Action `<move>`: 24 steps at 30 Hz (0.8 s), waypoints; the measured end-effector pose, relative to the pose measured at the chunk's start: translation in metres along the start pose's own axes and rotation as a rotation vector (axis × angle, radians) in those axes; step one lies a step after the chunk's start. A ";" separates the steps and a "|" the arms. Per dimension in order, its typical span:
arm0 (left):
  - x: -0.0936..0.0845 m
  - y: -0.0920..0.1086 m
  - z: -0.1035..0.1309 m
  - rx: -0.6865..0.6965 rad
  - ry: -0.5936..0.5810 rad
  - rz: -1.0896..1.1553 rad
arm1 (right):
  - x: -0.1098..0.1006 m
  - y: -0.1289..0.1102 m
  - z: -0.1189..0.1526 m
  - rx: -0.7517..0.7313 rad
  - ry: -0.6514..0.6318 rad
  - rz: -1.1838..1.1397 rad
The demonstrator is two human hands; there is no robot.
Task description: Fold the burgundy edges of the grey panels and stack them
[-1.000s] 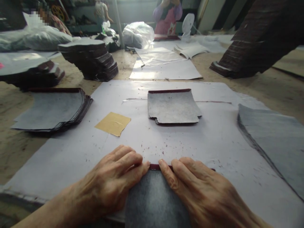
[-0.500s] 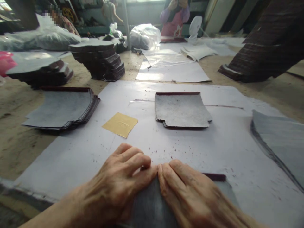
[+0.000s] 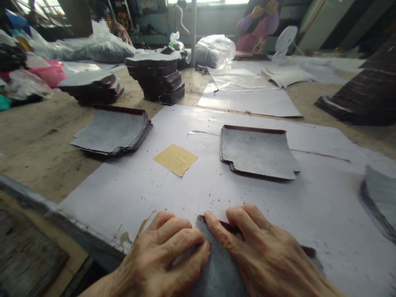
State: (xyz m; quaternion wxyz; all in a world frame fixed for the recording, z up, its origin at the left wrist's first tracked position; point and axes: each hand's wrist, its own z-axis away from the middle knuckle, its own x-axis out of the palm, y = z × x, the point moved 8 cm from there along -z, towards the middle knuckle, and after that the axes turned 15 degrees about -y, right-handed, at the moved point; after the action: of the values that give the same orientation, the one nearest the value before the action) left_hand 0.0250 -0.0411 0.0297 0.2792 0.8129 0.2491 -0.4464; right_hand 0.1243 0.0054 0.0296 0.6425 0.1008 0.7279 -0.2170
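Observation:
A grey-backed piece point(image 3: 219, 264) with a dark red folded edge lies at the front of the white sheet, partly hidden under my hands. My left hand point(image 3: 168, 251) is closed, fingers curled, with its thumb and fingertips at the piece's left side. My right hand point(image 3: 262, 247) grips the folded top edge, its thumb stretched to the upper left corner and its fingers bent over the far side. Beyond them lies a small stack of similar grey pieces point(image 3: 258, 150) with dark red edges. Left of that stack is a yellow paper square point(image 3: 175, 159).
The white sheet point(image 3: 130, 189) covers much of the table. Another stack of grey pieces point(image 3: 113, 130) sits at left, and tall dark stacks point(image 3: 157, 78) stand behind. A leaning dark stack point(image 3: 361, 90) is at right. A person point(image 3: 256, 24) stands across the table.
The view has swung left, showing more of the table's front edge. My left hand has drawn back from my right fingertips, uncovering the piece's upper left corner.

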 end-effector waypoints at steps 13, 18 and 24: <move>0.002 -0.001 0.001 -0.017 0.003 0.036 | 0.000 0.001 -0.006 0.063 -0.092 0.031; -0.002 -0.001 0.000 -0.039 0.037 0.024 | -0.003 0.002 -0.007 0.085 -0.038 -0.038; -0.003 -0.002 -0.003 -0.077 -0.008 0.040 | -0.015 0.014 0.009 0.048 0.124 -0.195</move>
State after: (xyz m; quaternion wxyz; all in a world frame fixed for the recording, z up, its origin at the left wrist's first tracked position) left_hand 0.0243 -0.0383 0.0329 0.3201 0.8046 0.2485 -0.4341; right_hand 0.1402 0.0158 0.0411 0.5695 0.0580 0.7672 -0.2894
